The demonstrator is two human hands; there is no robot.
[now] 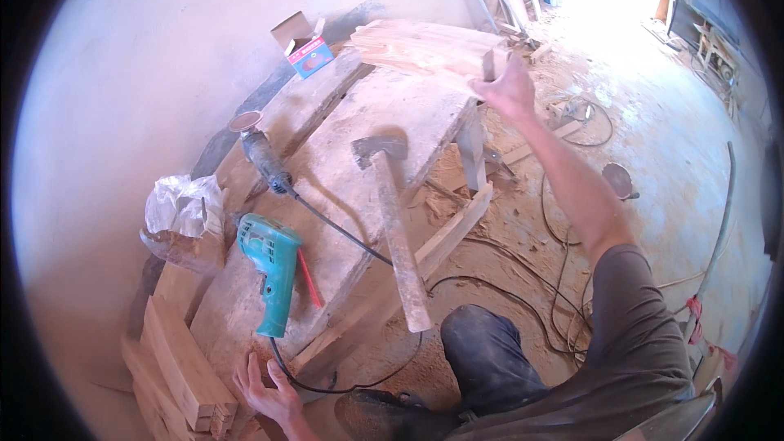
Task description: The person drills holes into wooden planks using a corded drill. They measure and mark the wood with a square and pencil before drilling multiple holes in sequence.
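Note:
My right hand [510, 91] is stretched far forward, its fingers closed round a small brown block [488, 66], perhaps wood. It is beside the right end of the pale wooden boards [420, 42] lying across the far end of the bench. My left hand [273, 396] is low at the near end, fingers apart and holding nothing. Just left of it lie several cut wooden strips [175, 359]. Between the hands, a teal electric drill [278, 269], a red pencil-like stick [309, 279] and a hammer-like tool with a wooden handle [396, 237] rest on the bench.
An angle grinder with a round disc [263, 155] lies on the worn plank bench [335, 163], its cord crossing toward me. Against the wall sit a clear plastic bag [186, 216] and an opened blue-and-red box [310, 57]. Black cables [523, 286] and sawdust cover the floor at right.

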